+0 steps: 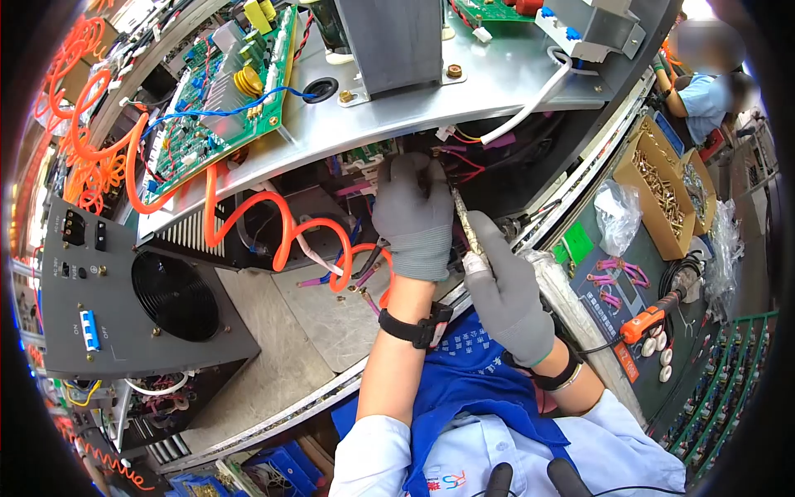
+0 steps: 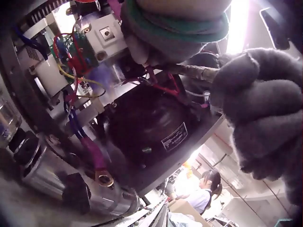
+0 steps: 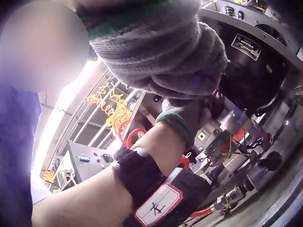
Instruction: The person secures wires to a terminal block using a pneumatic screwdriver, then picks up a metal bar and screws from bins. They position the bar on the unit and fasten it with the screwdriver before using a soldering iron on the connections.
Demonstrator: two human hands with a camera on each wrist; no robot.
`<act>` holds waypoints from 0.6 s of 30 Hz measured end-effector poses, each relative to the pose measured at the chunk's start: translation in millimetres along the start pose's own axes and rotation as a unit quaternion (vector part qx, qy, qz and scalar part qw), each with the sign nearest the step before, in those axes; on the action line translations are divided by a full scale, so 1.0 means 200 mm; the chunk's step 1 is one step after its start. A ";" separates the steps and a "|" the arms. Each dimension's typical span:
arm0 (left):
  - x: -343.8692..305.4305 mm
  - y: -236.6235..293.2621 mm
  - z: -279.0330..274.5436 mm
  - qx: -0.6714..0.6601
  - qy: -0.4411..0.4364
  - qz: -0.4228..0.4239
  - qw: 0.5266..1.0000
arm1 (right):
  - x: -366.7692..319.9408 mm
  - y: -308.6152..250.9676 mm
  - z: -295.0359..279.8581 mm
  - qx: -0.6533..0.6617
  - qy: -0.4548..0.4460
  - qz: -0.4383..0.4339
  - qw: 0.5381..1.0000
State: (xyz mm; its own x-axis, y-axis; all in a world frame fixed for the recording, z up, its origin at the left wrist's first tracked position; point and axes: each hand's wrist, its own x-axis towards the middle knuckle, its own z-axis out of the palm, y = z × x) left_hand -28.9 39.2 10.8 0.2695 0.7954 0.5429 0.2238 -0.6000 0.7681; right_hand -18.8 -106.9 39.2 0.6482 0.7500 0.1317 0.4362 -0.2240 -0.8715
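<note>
My right hand (image 1: pixel 509 302), in a grey knit glove, grips a slim rod-shaped tool (image 1: pixel 469 230) with a worn, speckled surface. In the left wrist view the tool (image 2: pixel 201 73) points from the right fist toward the left fingers. My gloved left hand (image 1: pixel 412 211) reaches under the metal shelf (image 1: pixel 364 132) into the open machine, beside a white terminal block (image 2: pixel 106 35) and red wires (image 2: pixel 168 89). Its fingertips are largely hidden, and I cannot tell whether they pinch anything. Below them lies a round black part with a label (image 2: pixel 175 136).
An orange coiled hose (image 1: pixel 286 228) hangs across the machine's front. A grey panel with a fan (image 1: pixel 175 296) stands at left. On the right bench are a box of screws (image 1: pixel 660 195), an orange-handled tool (image 1: pixel 642 325) and purple-sleeved leads (image 1: pixel 609 282). Another person (image 1: pixel 704 103) is beyond.
</note>
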 end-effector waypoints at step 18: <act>0.01 -0.01 0.02 0.008 0.005 0.004 1.000 | 0.00 0.07 -0.02 0.074 -0.007 -0.026 0.997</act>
State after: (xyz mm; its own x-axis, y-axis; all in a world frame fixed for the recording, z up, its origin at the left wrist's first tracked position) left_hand -24.6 40.9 9.3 0.2611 0.7912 0.5530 0.2360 -0.6078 0.7582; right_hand -9.7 -112.4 28.3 0.6178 0.7670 0.1734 0.3723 -0.0910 -0.9236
